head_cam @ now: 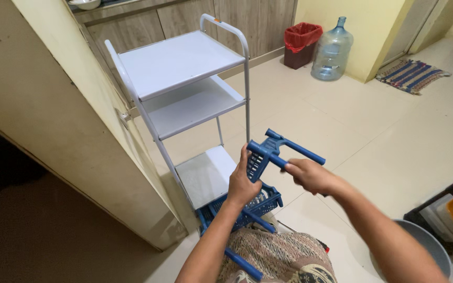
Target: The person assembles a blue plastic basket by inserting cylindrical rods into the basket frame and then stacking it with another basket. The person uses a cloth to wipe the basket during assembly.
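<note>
Tile floor [394,136]; white shelf rack [184,63]; both hands [243,184] [310,175] clamped on blue rack [262,157].

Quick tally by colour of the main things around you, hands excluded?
Blue: 3, the slatted plastic rack piece held by both hands, the basket below it, the water jug.
White: 1, the shelf trolley.
Red: 1, the bin liner.
Total: 5.

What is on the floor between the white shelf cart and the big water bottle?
Nothing: in the head view, only bare pale floor tiles lie between the white shelf cart and the water bottle. The red-lined bin stands behind that stretch.
</note>
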